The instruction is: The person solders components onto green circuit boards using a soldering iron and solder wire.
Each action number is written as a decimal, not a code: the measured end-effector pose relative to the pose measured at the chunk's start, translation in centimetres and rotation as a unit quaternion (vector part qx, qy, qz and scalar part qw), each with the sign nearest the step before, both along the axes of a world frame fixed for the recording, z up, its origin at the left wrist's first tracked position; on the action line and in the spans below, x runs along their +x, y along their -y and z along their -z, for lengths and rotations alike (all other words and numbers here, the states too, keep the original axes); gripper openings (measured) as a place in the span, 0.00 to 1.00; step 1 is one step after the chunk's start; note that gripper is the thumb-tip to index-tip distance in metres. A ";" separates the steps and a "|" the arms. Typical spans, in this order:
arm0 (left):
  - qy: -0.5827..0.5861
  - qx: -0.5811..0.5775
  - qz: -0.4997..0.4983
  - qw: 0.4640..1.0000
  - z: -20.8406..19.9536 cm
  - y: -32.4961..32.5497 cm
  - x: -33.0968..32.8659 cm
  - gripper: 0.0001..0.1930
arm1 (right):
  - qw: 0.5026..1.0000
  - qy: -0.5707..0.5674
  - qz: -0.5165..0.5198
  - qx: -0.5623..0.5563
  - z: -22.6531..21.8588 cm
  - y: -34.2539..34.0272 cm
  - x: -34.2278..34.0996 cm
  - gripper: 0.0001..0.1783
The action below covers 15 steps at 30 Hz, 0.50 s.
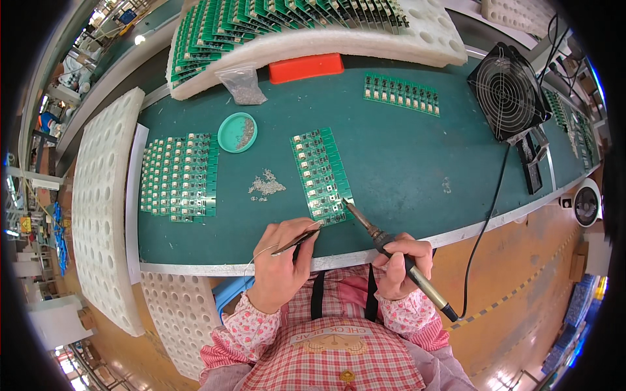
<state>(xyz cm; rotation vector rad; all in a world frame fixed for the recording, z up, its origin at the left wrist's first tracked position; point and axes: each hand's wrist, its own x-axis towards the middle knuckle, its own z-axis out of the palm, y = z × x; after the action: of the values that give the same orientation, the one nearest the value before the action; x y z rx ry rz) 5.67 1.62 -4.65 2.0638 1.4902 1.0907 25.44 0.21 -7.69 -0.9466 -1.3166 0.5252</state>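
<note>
My right hand (405, 264) grips a soldering iron (424, 285). Its tip reaches the right edge of a green circuit board panel (319, 176) lying in front of me. Closed fingers of my left hand (282, 264) pinch a pair of dark tweezers (297, 241) at the panel's near end. A thin wire (261, 251) runs along the same hand; where it is held is partly hidden by the fingers. Left of the panel lies a loose pile of tiny silvery parts (266, 186). A round green dish (236, 133) beyond it holds more of them.
Stacked board panels (179, 176) lie at the left, another panel (402, 95) at the back right. White foam (319, 49) holding upright boards spans the back, behind a red box (306, 68) and plastic bag (242, 85). A black fan (508, 91) stands right, near the iron's cord (486, 228).
</note>
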 end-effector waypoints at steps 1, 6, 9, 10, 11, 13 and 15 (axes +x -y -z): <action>-0.005 0.002 0.001 1.000 0.0 0.0 0.0 0.11 | 1.000 0.000 0.000 0.000 0.0 0.0 0.0 0.10; -0.006 -0.003 0.001 1.000 -0.1 0.0 0.0 0.11 | 0.998 -0.049 -0.049 0.004 -0.3 0.5 0.0 0.08; -0.006 0.001 0.001 1.000 0.0 0.0 0.0 0.11 | 0.994 -0.045 -0.096 0.025 -0.9 0.7 0.2 0.07; -0.004 -0.002 0.000 1.000 -0.1 0.0 0.0 0.11 | 0.994 -0.045 -0.096 0.025 -1.0 0.7 0.1 0.07; -0.001 -0.004 -0.001 1.000 -0.1 0.0 0.0 0.11 | 0.992 -0.053 -0.111 0.038 -1.1 0.6 0.0 0.07; -0.001 -0.005 -0.001 1.000 -0.2 0.0 0.0 0.11 | 0.989 -0.056 -0.128 0.049 -1.1 0.5 -0.1 0.07; 0.000 -0.006 -0.003 1.000 -0.3 -0.1 0.0 0.11 | 0.989 -0.054 -0.125 0.051 -1.1 0.5 -0.2 0.08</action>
<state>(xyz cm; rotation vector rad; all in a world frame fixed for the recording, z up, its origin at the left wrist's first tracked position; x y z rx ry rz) 5.70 1.68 -4.40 2.0527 1.4993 1.0809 25.28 -0.28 -6.56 -0.6620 -1.3576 0.6855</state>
